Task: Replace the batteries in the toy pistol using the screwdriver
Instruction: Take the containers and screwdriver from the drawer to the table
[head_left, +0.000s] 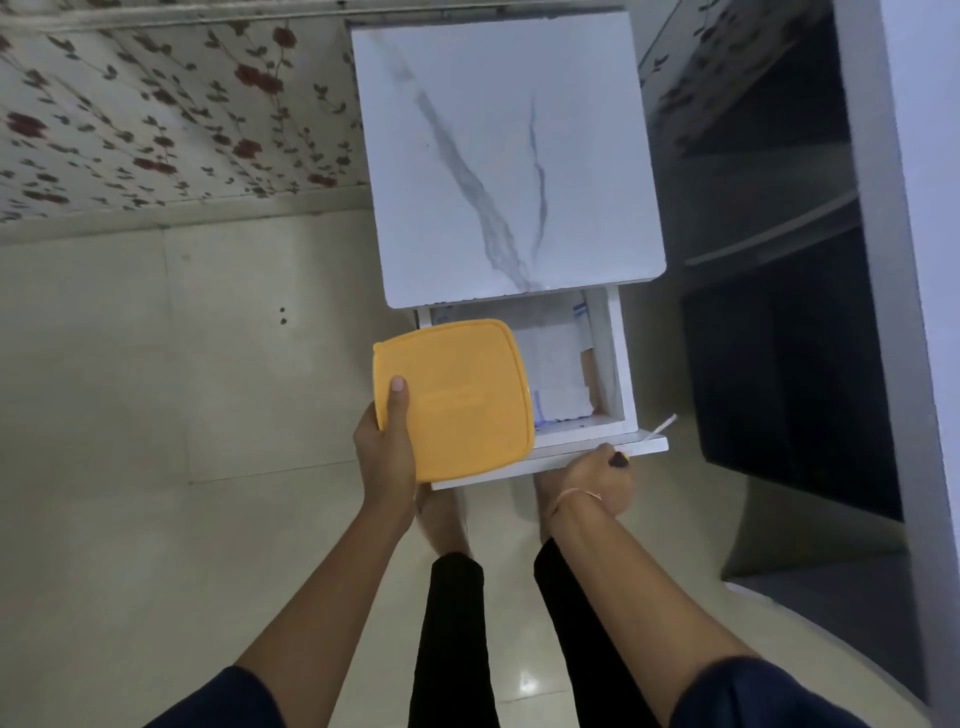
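Left hand (387, 457): a yellow-lidded box (454, 397) is gripped by its near-left corner, thumb pressed flat on the lid, remaining fingers hidden underneath.
Box: held level over the left half of the open drawer (621, 364).
Right hand (597, 480): fingers are closed around a dark handle with a yellow tip, taken to be the screwdriver (644, 439); its thin pale shaft is pointed up and right, past the drawer front.
Drawer: pulled out beneath the marble-patterned tabletop (511, 156); white papers (556, 374) are seen inside, beyond the right fingers.
Toy pistol: cannot be made out anywhere.
Floor (156, 415): pale tiles; bare feet are seen below both hands.
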